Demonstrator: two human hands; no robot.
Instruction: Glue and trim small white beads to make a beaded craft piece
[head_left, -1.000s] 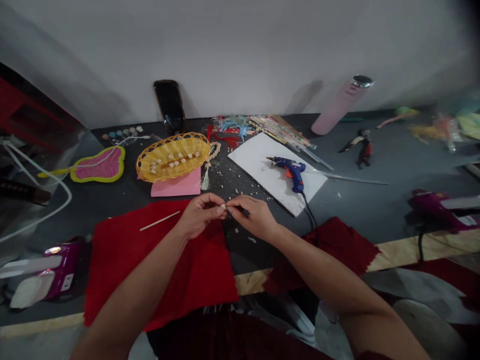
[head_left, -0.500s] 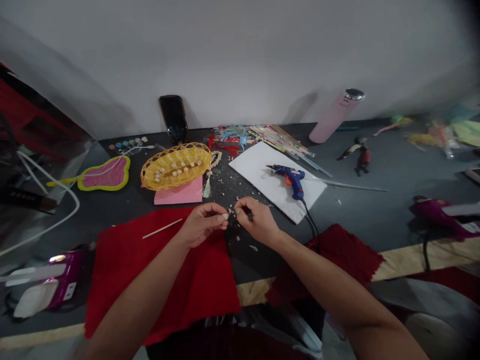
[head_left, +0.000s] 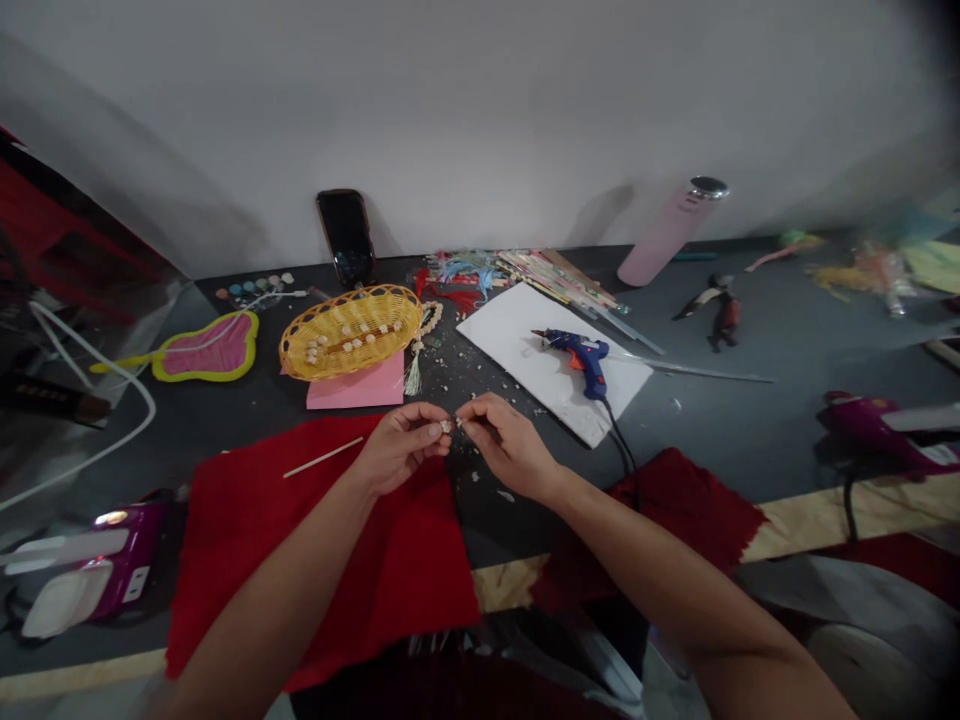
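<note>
Now | right hand [head_left: 506,450] is back against left hand [head_left: 401,445], earlier gap closed | left thumb and forefinger pinch small pale bead [head_left: 447,426] above red cloth [head_left: 300,540] edge | right fingertips pressed together at bead, held item unclear | bead work back in contact

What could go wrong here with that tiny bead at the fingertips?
1. The bead is pinched only by fingertips of the left hand, right hand at it; dropped, it could vanish among the loose bits on the table.
2. The cord of the glue gun passes near the right forearm; a snag might drag the gun off its white board.
</note>
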